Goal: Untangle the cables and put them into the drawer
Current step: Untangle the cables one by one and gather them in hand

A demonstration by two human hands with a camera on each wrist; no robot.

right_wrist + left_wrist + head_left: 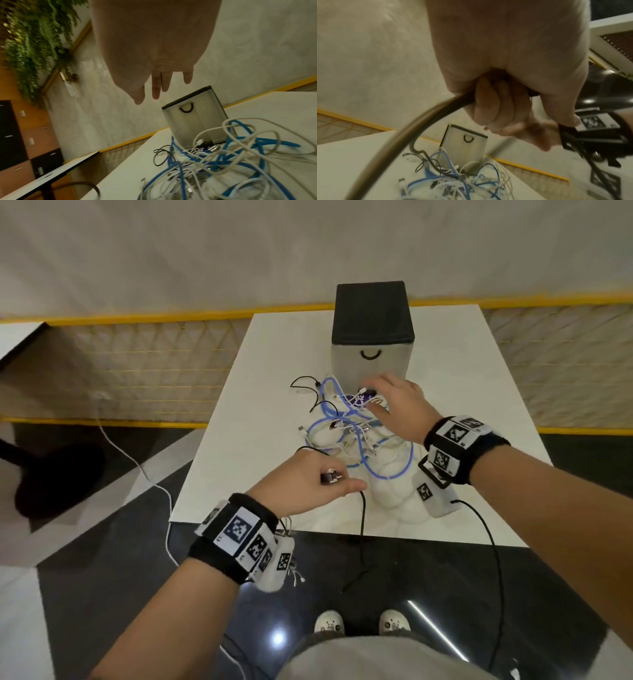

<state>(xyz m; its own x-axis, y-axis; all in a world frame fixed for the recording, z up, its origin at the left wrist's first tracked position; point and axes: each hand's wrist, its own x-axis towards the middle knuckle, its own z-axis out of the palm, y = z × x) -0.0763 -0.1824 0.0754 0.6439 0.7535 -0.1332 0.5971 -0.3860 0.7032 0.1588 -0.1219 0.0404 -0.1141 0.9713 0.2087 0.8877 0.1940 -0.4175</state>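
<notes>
A tangle of blue, white and black cables lies on the white table in front of a grey drawer box with a black top and a black loop handle; the drawer is closed. My left hand hovers at the near side of the heap and grips a black cable with its plug sticking out of the fist. My right hand hangs over the far part of the tangle with straight, spread fingers, holding nothing.
The black cable drops over the table's near edge toward the floor. Another white table stands to the left, and a white cord runs across the floor. A yellow mesh barrier lies behind the table.
</notes>
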